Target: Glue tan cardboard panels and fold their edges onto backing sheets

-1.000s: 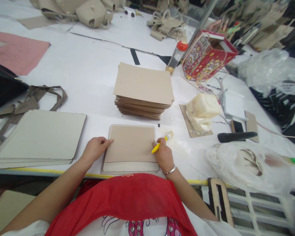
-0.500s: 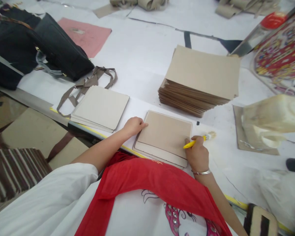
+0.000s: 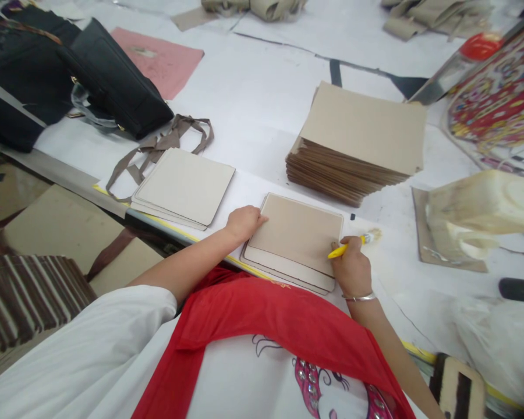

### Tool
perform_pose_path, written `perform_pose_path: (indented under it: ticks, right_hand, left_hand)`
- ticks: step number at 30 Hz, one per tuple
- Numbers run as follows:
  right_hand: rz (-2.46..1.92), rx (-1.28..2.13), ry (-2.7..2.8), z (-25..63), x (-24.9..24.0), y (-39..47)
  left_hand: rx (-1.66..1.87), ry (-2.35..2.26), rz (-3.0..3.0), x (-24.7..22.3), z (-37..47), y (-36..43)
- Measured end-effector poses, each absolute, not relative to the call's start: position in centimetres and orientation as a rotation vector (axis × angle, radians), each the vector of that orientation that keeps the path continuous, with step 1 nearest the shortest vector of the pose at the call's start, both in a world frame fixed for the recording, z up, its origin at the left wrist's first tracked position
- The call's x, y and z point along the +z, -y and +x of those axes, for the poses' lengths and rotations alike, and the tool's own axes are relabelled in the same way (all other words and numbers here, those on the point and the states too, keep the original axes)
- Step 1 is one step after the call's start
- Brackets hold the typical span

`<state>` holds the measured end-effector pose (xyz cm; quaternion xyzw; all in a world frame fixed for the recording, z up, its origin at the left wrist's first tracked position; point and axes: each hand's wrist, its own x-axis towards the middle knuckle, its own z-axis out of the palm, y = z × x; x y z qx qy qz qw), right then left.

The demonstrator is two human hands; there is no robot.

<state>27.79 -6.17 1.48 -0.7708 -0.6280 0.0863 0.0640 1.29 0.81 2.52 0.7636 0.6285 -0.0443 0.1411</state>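
A tan rectangular panel (image 3: pixel 297 227) lies over pale boards with rounded corners (image 3: pixel 288 269), whose near edges show beneath it. My left hand (image 3: pixel 245 223) is closed at the left edge of the panel, with its thumb and fingertips pinching there. My right hand (image 3: pixel 353 269) is closed around a brush (image 3: pixel 339 252) with a yellow handle. The pale bristles point away to the right, clear of the panel. Fingertips of that same hand touch the panel's right edge.
A tall stack of tan panels (image 3: pixel 367 134) stands behind. More pale boards (image 3: pixel 183 186) lie to the left beside brown straps (image 3: pixel 157 145). A black bag (image 3: pixel 117 81) is at back left. To the right sit a cut-open plastic container (image 3: pixel 484 201) and a black-handled object (image 3: pixel 519 290).
The whole view has shifted slightly. Both hands keep their places at the panel's two edges, and the brush stays in my right hand.
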Motion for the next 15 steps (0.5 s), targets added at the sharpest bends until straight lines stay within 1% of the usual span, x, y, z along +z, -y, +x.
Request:
perform_pose_path:
  ticks: [3,8,12,15]
  right_hand:
    - [-2.410,0.189,1.957,27.3,1.9,6.3]
    - [-2.454,-0.084,1.924,27.4,2.4,6.5]
    - [-2.223,-0.074,1.916,30.2,4.0,7.3]
    - [-1.986,0.062,1.742,32.6,5.9,8.9]
  left_hand:
    - [-0.134,-1.843,2.251,2.3,1.4,-0.5]
    - [-0.121,-1.872,2.350,2.1,1.2,0.2]
    - [0.169,-1.813,2.599,2.4,1.1,0.8]
    - [0.441,-1.548,2.777,2.5,2.8,1.2]
